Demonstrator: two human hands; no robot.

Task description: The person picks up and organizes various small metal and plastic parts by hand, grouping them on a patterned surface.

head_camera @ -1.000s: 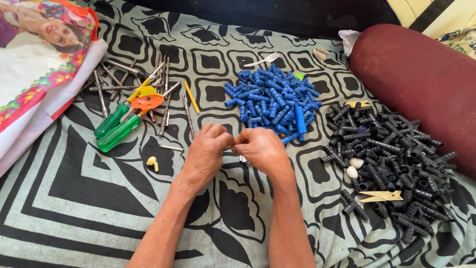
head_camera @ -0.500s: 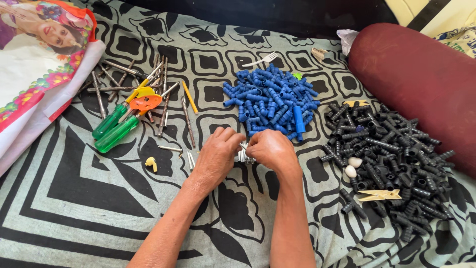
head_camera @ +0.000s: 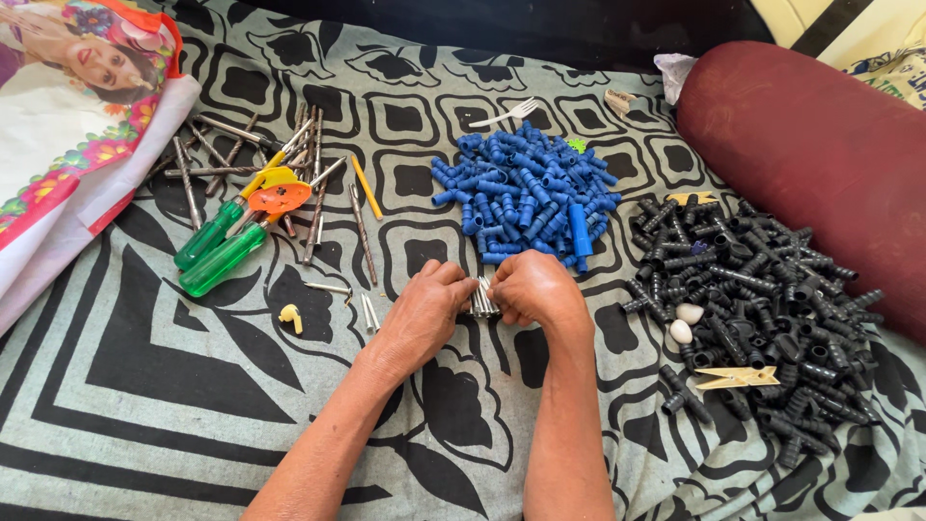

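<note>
Metal pins [head_camera: 484,297] sat bunched between my hands, my left hand [head_camera: 424,314] and right hand [head_camera: 532,289] both pinching them just above the patterned bedsheet [head_camera: 145,405], with blue connectors [head_camera: 526,193] just beyond my knuckles.

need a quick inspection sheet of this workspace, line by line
surface: grey cloth with black pattern, spread flat
job's things: small bundle of metal pins between both hands; two loose pins lie to its left
clutter: blue connector pile; black connector pile; green-handled screwdrivers among long metal rods; white fork; two wooden clothespins
grips: left hand and right hand both closed on the bundle
cables: nothing seen
surroundings: maroon bolster on the right; printed bag at the left
</note>
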